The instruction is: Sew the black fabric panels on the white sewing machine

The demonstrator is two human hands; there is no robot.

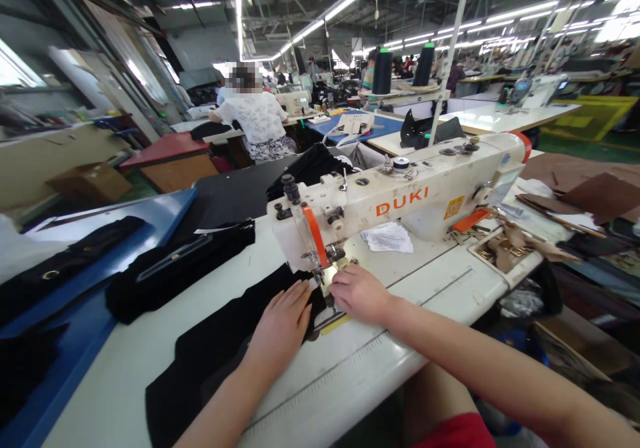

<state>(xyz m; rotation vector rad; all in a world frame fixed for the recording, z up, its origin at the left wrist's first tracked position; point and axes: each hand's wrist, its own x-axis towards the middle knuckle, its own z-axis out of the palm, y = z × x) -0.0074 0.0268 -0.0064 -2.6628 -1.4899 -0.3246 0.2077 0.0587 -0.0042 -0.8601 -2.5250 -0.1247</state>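
A white sewing machine marked DUKI stands across the white table. Black fabric lies to the left of its needle, one edge reaching the presser foot. My left hand rests flat on this fabric, fingers stretched toward the needle and held slightly apart. Just right of the needle, my right hand is closed with its fingers bent near the presser foot; whatever they hold, if anything, is too small to make out. A small white piece shows by my left fingertips.
More black pieces lie at the left, beside a blue surface. White labels sit under the machine arm. A tray holds small parts at right. A person works further back.
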